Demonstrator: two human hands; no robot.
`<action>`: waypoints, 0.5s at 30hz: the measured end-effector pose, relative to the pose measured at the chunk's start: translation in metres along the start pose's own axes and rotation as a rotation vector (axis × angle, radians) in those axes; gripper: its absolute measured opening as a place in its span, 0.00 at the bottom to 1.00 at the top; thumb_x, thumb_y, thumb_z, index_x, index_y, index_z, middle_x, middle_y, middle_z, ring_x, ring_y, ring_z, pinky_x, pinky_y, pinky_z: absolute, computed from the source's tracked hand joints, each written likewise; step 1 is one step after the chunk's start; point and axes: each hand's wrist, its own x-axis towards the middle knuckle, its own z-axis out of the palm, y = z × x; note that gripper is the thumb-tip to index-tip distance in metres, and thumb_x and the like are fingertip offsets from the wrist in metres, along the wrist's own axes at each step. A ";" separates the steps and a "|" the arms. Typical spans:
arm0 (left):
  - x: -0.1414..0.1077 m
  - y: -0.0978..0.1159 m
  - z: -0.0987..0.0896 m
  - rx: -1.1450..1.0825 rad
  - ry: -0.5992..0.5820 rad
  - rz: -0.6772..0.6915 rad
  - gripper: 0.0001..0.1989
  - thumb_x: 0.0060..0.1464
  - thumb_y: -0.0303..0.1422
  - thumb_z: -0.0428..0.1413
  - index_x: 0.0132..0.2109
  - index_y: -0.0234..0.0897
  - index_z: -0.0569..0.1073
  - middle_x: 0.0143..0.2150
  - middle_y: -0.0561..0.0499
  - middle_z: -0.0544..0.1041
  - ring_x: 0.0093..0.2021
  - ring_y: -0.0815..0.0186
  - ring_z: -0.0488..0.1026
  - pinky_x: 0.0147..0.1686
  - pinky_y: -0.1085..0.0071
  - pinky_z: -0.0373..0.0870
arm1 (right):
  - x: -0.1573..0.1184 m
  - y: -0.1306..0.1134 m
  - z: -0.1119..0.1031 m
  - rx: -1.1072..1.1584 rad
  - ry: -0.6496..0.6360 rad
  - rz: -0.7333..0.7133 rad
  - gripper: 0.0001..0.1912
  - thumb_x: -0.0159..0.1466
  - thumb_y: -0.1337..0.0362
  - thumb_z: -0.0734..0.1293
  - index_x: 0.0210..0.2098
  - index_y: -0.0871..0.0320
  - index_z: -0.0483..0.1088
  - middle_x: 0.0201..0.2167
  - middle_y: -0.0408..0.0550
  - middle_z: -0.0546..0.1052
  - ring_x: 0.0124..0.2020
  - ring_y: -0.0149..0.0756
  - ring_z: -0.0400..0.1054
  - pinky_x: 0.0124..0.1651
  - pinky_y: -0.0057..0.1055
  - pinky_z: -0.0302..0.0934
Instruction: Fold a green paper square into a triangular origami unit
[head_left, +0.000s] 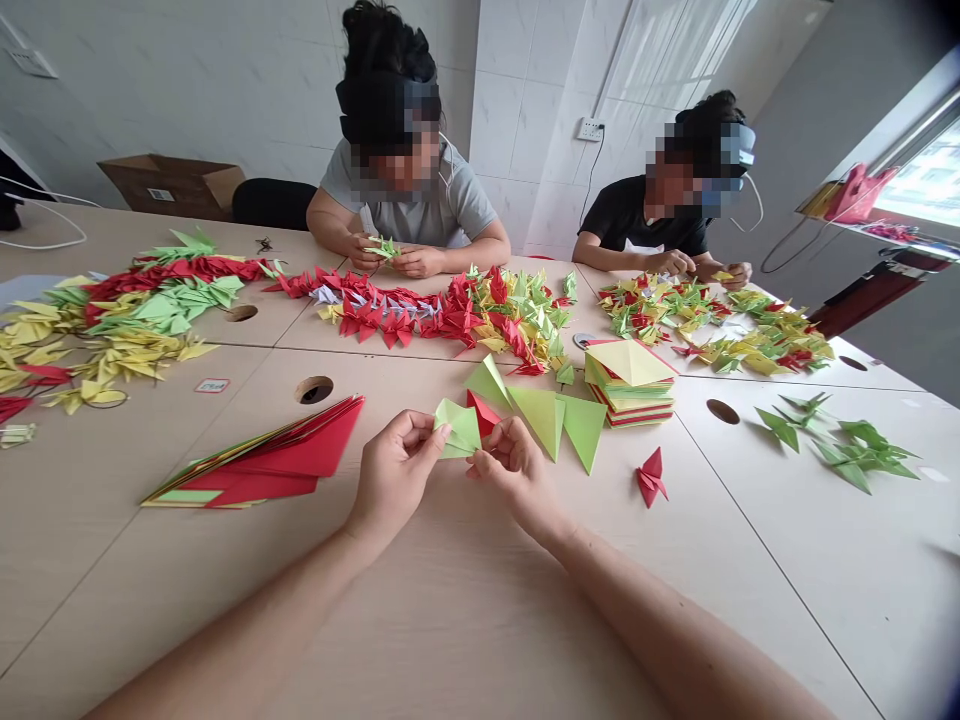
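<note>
Between my two hands is a small light-green folded paper, raised a little over the table. My left hand pinches its left side with thumb and forefinger. On the lower right corner, the fingertips of my right hand are closed. Just behind lie a red folded paper and several light-green folded triangles. Left of my hands rests a fanned stack of folded red, green and yellow paper. To the right are a red origami piece and a stack of folded squares.
Strings of red, green and yellow origami stretch along the table's far side. Green origami cranes lie at the right. Two people sit opposite, each handling folded paper. Round cable holes pierce the tabletop.
</note>
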 end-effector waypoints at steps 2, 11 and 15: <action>0.000 -0.001 0.000 -0.003 -0.005 0.003 0.07 0.51 0.36 0.56 0.34 0.36 0.70 0.29 0.52 0.76 0.30 0.69 0.71 0.31 0.76 0.66 | -0.001 -0.002 -0.001 -0.053 -0.017 0.011 0.11 0.57 0.63 0.65 0.33 0.55 0.56 0.29 0.39 0.67 0.28 0.28 0.66 0.31 0.28 0.61; -0.001 -0.001 -0.001 0.063 -0.051 -0.002 0.08 0.50 0.36 0.57 0.34 0.36 0.70 0.29 0.52 0.76 0.30 0.68 0.72 0.30 0.76 0.67 | -0.002 -0.003 0.000 -0.008 -0.168 0.091 0.15 0.58 0.58 0.65 0.42 0.57 0.64 0.35 0.46 0.72 0.34 0.34 0.69 0.37 0.32 0.65; -0.004 0.001 0.002 0.056 -0.137 0.002 0.08 0.49 0.36 0.57 0.34 0.36 0.70 0.29 0.51 0.76 0.30 0.67 0.72 0.30 0.74 0.68 | 0.001 -0.004 0.003 0.048 -0.151 0.196 0.19 0.57 0.51 0.65 0.35 0.63 0.70 0.25 0.48 0.74 0.27 0.35 0.72 0.33 0.33 0.67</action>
